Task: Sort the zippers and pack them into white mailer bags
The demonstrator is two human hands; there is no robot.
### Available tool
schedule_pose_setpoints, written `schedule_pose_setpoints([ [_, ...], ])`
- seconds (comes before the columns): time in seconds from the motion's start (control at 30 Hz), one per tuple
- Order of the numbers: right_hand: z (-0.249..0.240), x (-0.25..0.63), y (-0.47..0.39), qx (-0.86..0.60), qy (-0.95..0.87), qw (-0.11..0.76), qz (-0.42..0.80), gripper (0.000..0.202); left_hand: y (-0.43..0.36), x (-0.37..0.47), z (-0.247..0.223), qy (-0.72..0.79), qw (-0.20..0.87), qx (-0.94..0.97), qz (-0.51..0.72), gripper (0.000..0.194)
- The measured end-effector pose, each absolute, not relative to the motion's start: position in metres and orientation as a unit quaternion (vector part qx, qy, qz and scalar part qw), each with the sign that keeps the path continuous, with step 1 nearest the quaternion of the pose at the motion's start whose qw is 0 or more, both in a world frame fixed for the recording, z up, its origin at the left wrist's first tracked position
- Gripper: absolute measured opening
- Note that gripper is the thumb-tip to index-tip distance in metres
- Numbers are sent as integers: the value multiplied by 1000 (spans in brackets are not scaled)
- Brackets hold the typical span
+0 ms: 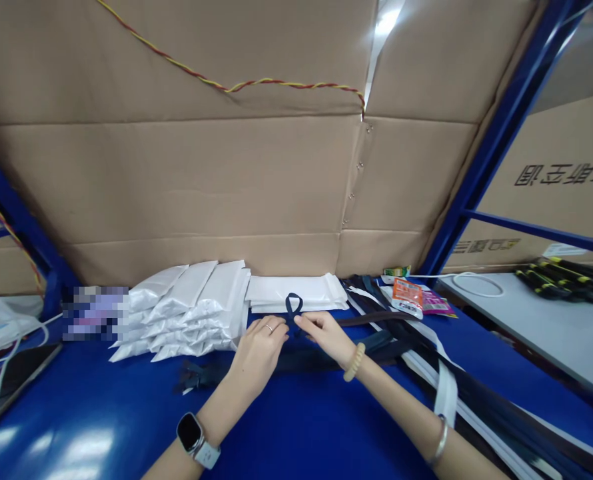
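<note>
A narrow dark blue band [294, 299] is held up in a small upright loop above the blue tabletop [326, 427], just in front of the flat white packets [294, 291]. At its base the band is pinched by the right hand [324, 335], thumb and index fingertip brought together on it. The left hand [260, 352] is placed against the loop's other side with the fingers bent and close together; its thumb is hidden, so whether the band is gripped there cannot be told.

Beneath both hands a long dark zipper tape [301, 361] is laid across the tabletop, partly covered by the left hand. To the right, dark and white tapes [469, 407] are spread in a loose bundle, with an orange sachet [407, 298] and a purple sachet [437, 304] set near their far end. To the left of the flat packets, plump white packets [191, 310] are piled in layers.

A smartwatch [190, 433] is worn on the left wrist; on the right arm a beige band [354, 362] and a bangle [442, 440] are worn. The back is closed off by cardboard [201, 180], across which a red-and-yellow twisted wire [271, 82] is strung.
</note>
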State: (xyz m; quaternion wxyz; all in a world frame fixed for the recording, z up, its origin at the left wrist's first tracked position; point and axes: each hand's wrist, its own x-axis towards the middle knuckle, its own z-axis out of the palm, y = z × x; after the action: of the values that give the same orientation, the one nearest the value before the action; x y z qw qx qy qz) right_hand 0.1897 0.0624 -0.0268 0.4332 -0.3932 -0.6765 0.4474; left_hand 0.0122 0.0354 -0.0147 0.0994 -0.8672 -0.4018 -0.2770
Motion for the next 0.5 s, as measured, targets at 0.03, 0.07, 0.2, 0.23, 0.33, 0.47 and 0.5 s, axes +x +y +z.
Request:
schedule_pose_setpoints([
  [0.03,-28,186,60,-387,-669,432,464,50,34,13,-14,-396,105,-868,-280,17],
  [0.07,-29,184,58,-382,-662,431,479,50,33,14,-14,-389,111,-869,-284,18],
  [0.2,-26,180,52,-382,-608,453,529,51,29,17,-11,-386,115,-861,-310,18],
  [0.23,-25,179,52,-387,-584,467,539,51,28,17,-11,-390,109,-859,-313,18],
  [0.33,-23,179,51,-386,-524,505,567,55,27,18,-11,-391,96,-857,-321,18],
  [0.47,-22,179,50,-372,-531,501,572,56,28,20,-16,-391,97,-858,-319,17],
  [0.5,-22,179,49,-373,-541,498,565,56,28,20,-17,-391,98,-859,-314,17],
])
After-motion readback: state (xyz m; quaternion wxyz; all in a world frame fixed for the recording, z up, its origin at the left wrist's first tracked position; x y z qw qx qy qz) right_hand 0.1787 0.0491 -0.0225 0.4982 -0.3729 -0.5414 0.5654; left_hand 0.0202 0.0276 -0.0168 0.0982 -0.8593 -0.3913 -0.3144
